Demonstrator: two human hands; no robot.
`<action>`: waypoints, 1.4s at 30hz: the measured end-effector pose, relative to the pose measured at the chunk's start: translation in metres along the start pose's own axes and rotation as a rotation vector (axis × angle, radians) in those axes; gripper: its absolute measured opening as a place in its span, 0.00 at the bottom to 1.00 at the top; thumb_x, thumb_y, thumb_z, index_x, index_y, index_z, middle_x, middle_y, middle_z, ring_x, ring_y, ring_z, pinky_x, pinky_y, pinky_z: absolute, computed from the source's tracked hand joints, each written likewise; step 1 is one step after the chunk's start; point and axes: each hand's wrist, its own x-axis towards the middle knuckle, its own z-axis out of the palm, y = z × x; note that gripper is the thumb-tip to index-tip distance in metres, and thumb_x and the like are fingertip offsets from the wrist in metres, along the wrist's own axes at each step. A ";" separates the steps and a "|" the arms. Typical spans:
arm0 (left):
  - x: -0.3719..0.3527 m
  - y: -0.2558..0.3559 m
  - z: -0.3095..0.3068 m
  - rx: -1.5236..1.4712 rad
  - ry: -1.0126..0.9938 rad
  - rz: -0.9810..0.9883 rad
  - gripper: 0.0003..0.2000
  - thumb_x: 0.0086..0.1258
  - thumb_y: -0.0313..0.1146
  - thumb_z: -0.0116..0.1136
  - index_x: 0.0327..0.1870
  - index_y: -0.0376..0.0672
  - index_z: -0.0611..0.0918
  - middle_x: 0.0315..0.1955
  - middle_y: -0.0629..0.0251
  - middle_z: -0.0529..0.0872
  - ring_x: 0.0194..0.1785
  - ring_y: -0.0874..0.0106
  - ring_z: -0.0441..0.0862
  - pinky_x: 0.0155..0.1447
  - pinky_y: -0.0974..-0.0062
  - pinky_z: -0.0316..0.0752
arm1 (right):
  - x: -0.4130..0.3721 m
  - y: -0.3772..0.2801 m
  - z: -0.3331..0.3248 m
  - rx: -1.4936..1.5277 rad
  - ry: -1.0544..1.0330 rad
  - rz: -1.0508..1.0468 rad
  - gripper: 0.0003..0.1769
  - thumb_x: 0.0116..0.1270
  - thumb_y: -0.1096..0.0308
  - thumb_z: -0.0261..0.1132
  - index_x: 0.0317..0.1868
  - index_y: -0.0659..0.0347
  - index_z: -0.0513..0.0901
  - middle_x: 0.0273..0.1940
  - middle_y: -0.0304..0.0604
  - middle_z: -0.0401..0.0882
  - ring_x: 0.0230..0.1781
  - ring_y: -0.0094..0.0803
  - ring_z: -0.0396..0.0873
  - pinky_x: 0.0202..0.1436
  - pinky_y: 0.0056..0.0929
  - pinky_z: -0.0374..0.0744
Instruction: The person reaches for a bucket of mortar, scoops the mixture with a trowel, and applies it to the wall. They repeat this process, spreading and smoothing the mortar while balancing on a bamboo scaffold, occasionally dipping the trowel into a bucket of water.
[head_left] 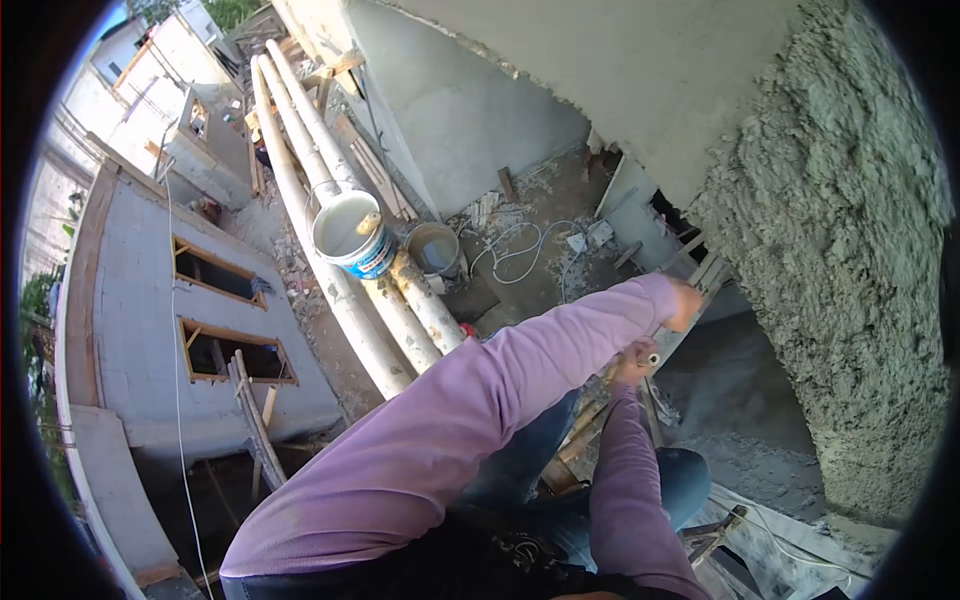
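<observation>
two bare hands in purple sleeves (420, 440) come together right of centre. the right hand (630, 368) is closed round a handle (652, 358), its round butt turned towards the viewer; the rest is hidden, so the full line of its long axis can't be told. the left hand (685, 304), just above, is curled; whether it holds anything can't be seen. rough grey plaster (840, 230) lies to their right, the left hand looking nearer to it.

Long, round, pale poles (350, 305) run side by side here, bearing a blue-labelled white plastic bucket (352, 240); down below, the dusty grey floor (550, 188) carries a thin, looped white hose (517, 282) and pale rubble (486, 209).
</observation>
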 end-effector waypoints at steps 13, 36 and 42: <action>0.022 -0.041 0.036 -0.130 -0.048 0.099 0.23 0.60 0.36 0.67 0.56 0.37 0.83 0.47 0.50 0.88 0.40 0.63 0.89 0.45 0.65 0.82 | 0.004 -0.038 0.012 0.250 0.333 0.141 0.10 0.62 0.82 0.61 0.36 0.57 0.73 0.32 0.34 0.74 0.33 0.24 0.72 0.37 0.28 0.72; -0.002 -0.028 0.011 -0.315 -0.261 -0.149 0.24 0.65 0.34 0.64 0.63 0.40 0.79 0.50 0.58 0.86 0.32 0.66 0.86 0.34 0.63 0.80 | 0.013 0.103 0.013 -0.273 0.286 -0.019 0.20 0.68 0.51 0.68 0.38 0.63 0.82 0.27 0.42 0.81 0.25 0.38 0.79 0.34 0.39 0.81; 0.007 -0.035 0.016 -0.303 -0.275 -0.155 0.22 0.66 0.35 0.63 0.61 0.42 0.80 0.48 0.59 0.86 0.32 0.67 0.86 0.32 0.62 0.79 | 0.033 0.117 0.012 0.025 0.372 -0.041 0.17 0.54 0.64 0.81 0.22 0.59 0.80 0.20 0.33 0.75 0.21 0.24 0.67 0.24 0.35 0.70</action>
